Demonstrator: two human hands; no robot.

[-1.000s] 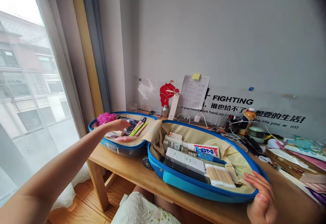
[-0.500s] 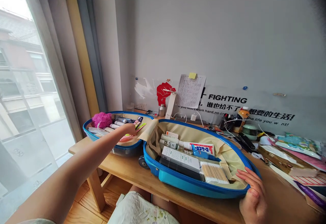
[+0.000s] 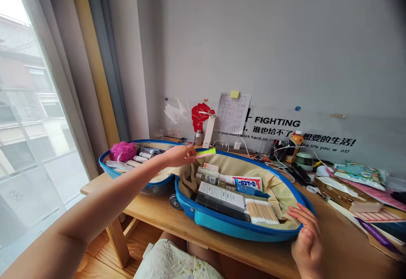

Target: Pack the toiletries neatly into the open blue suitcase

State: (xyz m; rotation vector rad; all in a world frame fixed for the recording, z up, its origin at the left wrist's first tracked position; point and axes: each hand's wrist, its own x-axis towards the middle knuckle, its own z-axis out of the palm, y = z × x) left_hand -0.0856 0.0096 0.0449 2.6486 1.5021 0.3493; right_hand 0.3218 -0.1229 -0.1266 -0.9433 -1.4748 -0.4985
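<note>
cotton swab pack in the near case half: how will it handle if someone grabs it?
Probably very light: the cotton swab pack looks like thin wooden sticks in a flat clear wrap. Likely flexes if pinched at one end. Lying flat beside the white box in the blue case, it shouldn't roll; the film may be slippery.

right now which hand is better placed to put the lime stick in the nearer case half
Left, probably: left hand holds the lime stick at the case half's far edge; right hand rests on its near rim.
</note>
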